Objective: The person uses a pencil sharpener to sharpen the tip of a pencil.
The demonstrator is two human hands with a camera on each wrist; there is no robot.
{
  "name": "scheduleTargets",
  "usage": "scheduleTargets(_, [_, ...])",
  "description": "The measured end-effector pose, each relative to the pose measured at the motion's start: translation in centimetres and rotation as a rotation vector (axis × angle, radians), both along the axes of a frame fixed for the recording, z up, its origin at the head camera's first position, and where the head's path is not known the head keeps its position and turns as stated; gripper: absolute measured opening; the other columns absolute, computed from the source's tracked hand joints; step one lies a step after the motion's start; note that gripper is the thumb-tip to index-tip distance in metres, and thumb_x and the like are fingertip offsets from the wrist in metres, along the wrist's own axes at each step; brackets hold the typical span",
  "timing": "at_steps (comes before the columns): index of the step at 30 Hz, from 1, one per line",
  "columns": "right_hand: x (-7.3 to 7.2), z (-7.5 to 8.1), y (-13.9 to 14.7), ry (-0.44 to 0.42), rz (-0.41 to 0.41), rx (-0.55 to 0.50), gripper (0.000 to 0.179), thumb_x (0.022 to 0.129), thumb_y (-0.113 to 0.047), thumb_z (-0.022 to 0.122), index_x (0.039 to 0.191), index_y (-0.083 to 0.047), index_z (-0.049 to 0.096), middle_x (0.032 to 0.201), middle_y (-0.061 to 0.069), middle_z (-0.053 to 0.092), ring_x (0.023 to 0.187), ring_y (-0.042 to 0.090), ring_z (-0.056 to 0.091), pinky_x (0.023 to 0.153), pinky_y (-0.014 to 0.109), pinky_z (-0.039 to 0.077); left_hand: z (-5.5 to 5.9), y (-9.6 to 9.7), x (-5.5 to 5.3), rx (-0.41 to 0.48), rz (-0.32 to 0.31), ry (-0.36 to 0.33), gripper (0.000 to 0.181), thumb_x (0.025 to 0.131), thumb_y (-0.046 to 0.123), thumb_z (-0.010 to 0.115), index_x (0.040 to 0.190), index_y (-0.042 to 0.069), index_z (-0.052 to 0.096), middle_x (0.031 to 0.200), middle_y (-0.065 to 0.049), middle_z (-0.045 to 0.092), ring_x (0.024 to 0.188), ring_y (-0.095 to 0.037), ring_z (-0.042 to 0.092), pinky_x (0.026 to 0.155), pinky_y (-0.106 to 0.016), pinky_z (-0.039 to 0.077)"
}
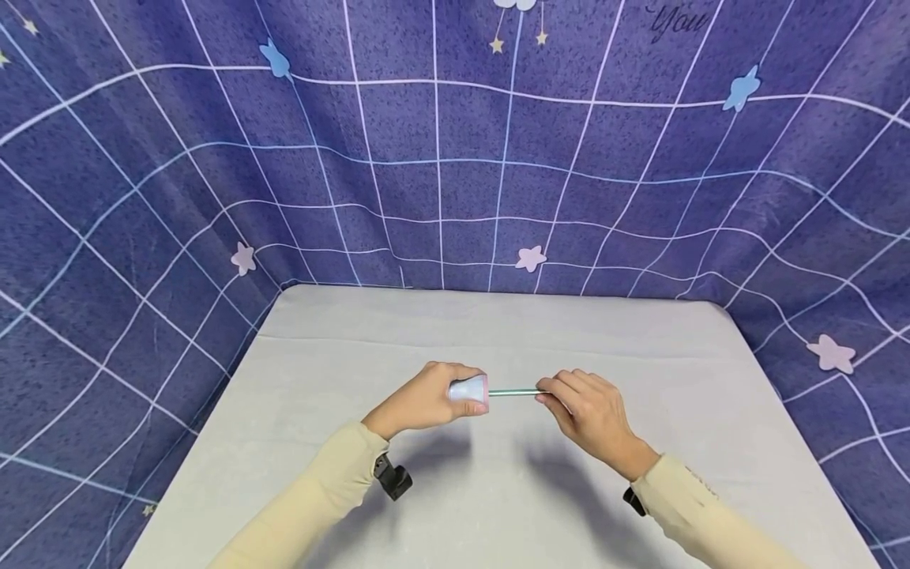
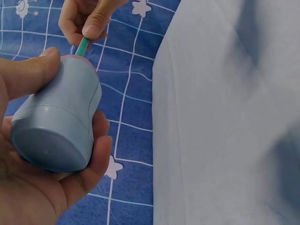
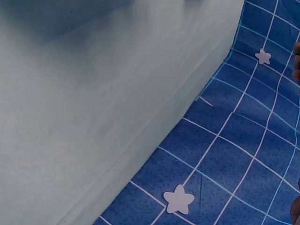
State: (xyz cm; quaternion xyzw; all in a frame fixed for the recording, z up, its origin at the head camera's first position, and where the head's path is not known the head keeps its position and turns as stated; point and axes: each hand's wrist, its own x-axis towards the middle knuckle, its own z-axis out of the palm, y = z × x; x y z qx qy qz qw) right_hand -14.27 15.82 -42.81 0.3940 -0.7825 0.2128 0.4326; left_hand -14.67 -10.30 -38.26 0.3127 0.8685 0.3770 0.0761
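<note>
In the head view my left hand [image 1: 425, 397] grips a light blue pencil sharpener [image 1: 466, 389] with a pink rim, held sideways over the table. A thin green pencil [image 1: 513, 392] runs from its rim end to my right hand [image 1: 584, 411], whose thumb and fingers pinch the other end. The left wrist view shows the sharpener's rounded blue base close up, with thumb on one side and fingers around the other. The pencil's tip is hidden inside the sharpener. Only slivers of fingers [image 3: 296, 63] show at the right edge of the right wrist view.
A white cloth covers the table [image 1: 498, 324] beneath both hands, and their shadows fall on it. Behind and at both sides hangs a blue-purple curtain [image 1: 469, 190] with grid lines and stars. A small black device [image 1: 392, 476] is strapped at the left wrist.
</note>
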Motion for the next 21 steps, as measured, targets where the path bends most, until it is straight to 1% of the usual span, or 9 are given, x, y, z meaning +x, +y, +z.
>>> scheduleTargets(5, [0.1,0.0,-0.1,-0.011,0.009,0.012,0.025,0.097,-0.029,0.053,0.087,-0.011,0.067,0.068,-0.007,0.055,0.053,0.006,0.042,0.045,0.019,0.032,0.1,0.0,0.0,0.001,0.004,-0.009,0.034,0.082,0.026,0.074,0.11,0.008,0.068,0.085,0.001,0.065,0.072,-0.007,0.055,0.064,-0.021,0.048])
scheduleTargets(8, [0.1,0.2,-0.2,0.012,0.025,0.013,0.026,0.098,-0.028,0.052,0.087,-0.009,0.067,0.069,-0.006,0.056,0.054,0.006,0.044,0.045,0.02,0.033,0.2,-0.1,0.0,0.021,-0.011,-0.015,0.032,0.082,0.026,0.074,0.108,0.008,0.068,0.084,0.001,0.065,0.07,-0.006,0.055,0.064,-0.021,0.048])
scheduleTargets(10, [0.0,0.3,-0.2,0.059,0.031,0.019,0.027,0.098,-0.027,0.052,0.087,-0.008,0.068,0.07,-0.004,0.057,0.053,0.007,0.045,0.045,0.02,0.034,0.2,-0.2,-0.1,0.048,-0.027,-0.031,0.028,0.082,0.025,0.075,0.104,0.008,0.069,0.08,0.001,0.065,0.068,-0.005,0.054,0.063,-0.021,0.048])
scheduleTargets(13, [-0.1,0.6,-0.3,0.172,0.032,0.036,0.028,0.098,-0.023,0.052,0.086,-0.006,0.068,0.07,-0.002,0.057,0.052,0.009,0.044,0.044,0.02,0.035,0.4,-0.2,-0.2,0.087,-0.041,-0.054,0.022,0.081,0.021,0.075,0.098,0.008,0.069,0.076,0.002,0.064,0.066,-0.005,0.052,0.062,-0.022,0.047])
scheduleTargets(15, [-0.1,0.7,-0.4,0.223,0.027,0.044,0.028,0.099,-0.022,0.051,0.084,-0.006,0.069,0.068,-0.002,0.056,0.05,0.009,0.042,0.042,0.019,0.033,0.4,-0.1,-0.1,0.087,-0.029,-0.043,0.023,0.08,0.019,0.076,0.099,0.007,0.069,0.077,0.002,0.064,0.067,-0.006,0.052,0.062,-0.021,0.047])
scheduleTargets(16, [-0.1,0.8,-0.4,0.23,0.026,0.044,0.029,0.099,-0.022,0.051,0.084,-0.006,0.069,0.067,-0.003,0.055,0.049,0.008,0.04,0.041,0.018,0.031,0.4,-0.1,-0.1,0.077,-0.023,-0.02,0.025,0.08,0.017,0.076,0.102,0.006,0.069,0.079,0.001,0.065,0.068,-0.007,0.053,0.063,-0.021,0.047])
scheduleTargets(18, [0.0,1.0,-0.5,0.188,0.024,0.042,0.032,0.1,-0.025,0.049,0.083,-0.008,0.07,0.063,-0.005,0.051,0.047,0.006,0.036,0.039,0.015,0.028,0.3,0.1,0.1,0.045,-0.01,0.051,0.032,0.079,0.015,0.076,0.108,0.004,0.067,0.086,-0.002,0.066,0.073,-0.009,0.055,0.066,-0.023,0.048])
scheduleTargets(19, [0.1,1.1,-0.5,0.131,0.027,0.039,0.033,0.1,-0.027,0.048,0.082,-0.01,0.07,0.061,-0.006,0.049,0.046,0.004,0.034,0.039,0.014,0.026,0.2,0.2,0.2,0.027,-0.002,0.095,0.037,0.079,0.015,0.076,0.112,0.003,0.066,0.091,-0.003,0.067,0.076,-0.011,0.056,0.068,-0.023,0.049])
scheduleTargets(21, [0.3,1.4,-0.5,-0.022,0.032,0.038,0.034,0.1,-0.032,0.048,0.081,-0.014,0.07,0.058,-0.009,0.046,0.045,-0.001,0.031,0.038,0.011,0.022,-0.1,0.3,0.4,-0.006,0.005,0.2,0.046,0.078,0.014,0.077,0.119,0.0,0.063,0.101,-0.007,0.067,0.084,-0.014,0.059,0.074,-0.027,0.051])
